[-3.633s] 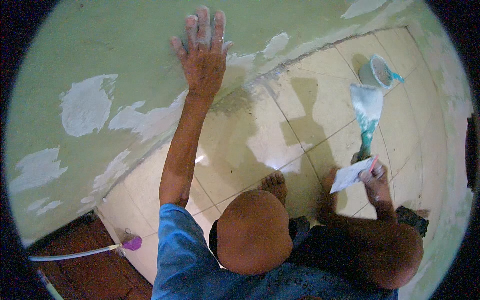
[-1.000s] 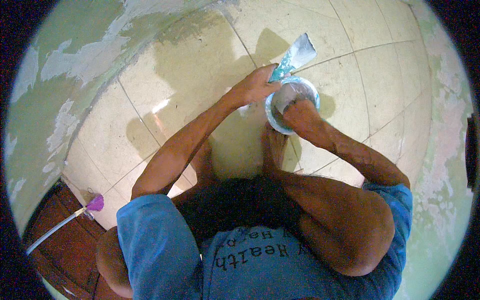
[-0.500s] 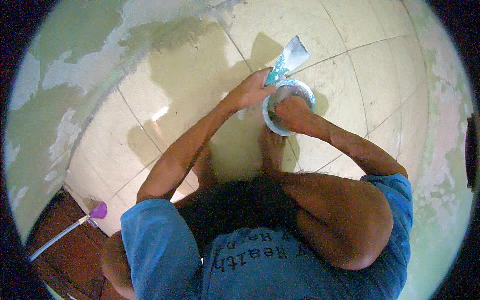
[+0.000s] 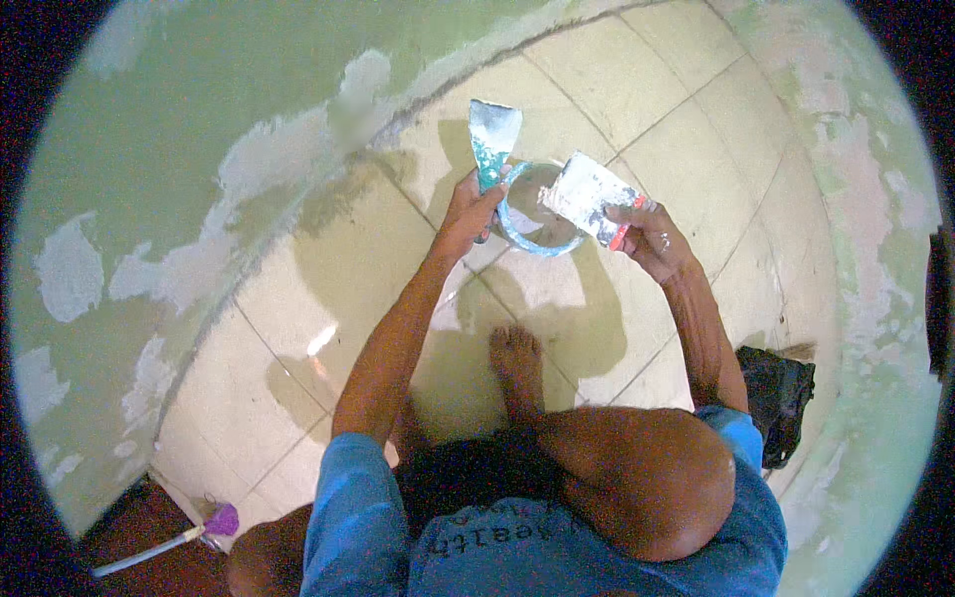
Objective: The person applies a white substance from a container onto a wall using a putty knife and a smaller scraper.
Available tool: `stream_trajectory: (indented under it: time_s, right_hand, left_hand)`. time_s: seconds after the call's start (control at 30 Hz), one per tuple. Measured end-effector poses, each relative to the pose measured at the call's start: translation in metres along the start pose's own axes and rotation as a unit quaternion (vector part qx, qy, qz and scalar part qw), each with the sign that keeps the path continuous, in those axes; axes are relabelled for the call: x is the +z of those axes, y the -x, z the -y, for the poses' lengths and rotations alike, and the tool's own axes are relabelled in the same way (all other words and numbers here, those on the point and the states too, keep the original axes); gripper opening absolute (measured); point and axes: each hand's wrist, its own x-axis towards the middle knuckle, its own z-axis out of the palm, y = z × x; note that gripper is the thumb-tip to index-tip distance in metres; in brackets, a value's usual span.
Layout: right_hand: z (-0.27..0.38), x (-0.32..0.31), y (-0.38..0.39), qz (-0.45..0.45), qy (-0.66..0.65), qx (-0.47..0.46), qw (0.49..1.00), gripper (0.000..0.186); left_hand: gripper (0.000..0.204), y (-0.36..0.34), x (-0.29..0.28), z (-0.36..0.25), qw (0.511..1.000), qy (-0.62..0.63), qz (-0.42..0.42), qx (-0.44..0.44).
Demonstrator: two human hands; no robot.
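My left hand [image 4: 468,209] grips the teal handle of a putty knife [image 4: 492,134] whose wide blade points up and is smeared with white filler. My right hand [image 4: 647,234] holds a second, broader scraper [image 4: 587,194] by a red handle, its blade loaded with white putty. Both tools hover over a small round light-blue tub [image 4: 542,214] of filler that stands on the pale tiled floor. My bare foot [image 4: 517,363] rests on the tiles just below the tub and my bent knee [image 4: 637,478] fills the lower middle.
A green wall [image 4: 199,129] with white filler patches curves along the left and top. Another patched green wall [image 4: 875,249] runs down the right. A black bag [image 4: 781,398] lies on the floor at my right. A stick with a purple tip [image 4: 194,532] lies by a brown threshold, lower left.
Both hands have lifted out of the tub. The right hand now holds the broad scraper clear of the tub with putty on it, and the left holds its knife upright.
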Motion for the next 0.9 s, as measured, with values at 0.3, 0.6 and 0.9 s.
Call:
stream_trajectory:
  time_s: [0.3,0.6,0.9]
  right_hand:
    - [-0.032,0.037,-0.011,0.011,-0.032,-0.201,0.979,0.036]
    - [0.022,0.06,0.008,0.082,0.396,-0.612,0.68,0.038]
    - [-0.011,0.033,-0.022,-0.008,0.398,-0.601,0.693,0.032]
  left_hand:
    - [0.044,0.065,-0.059,-0.055,0.966,-0.201,-0.162,0.002]
    - [0.036,0.112,-0.043,-0.118,0.985,-0.014,0.144,-0.098]
    - [0.032,0.123,-0.027,-0.094,0.991,-0.116,0.06,-0.041]
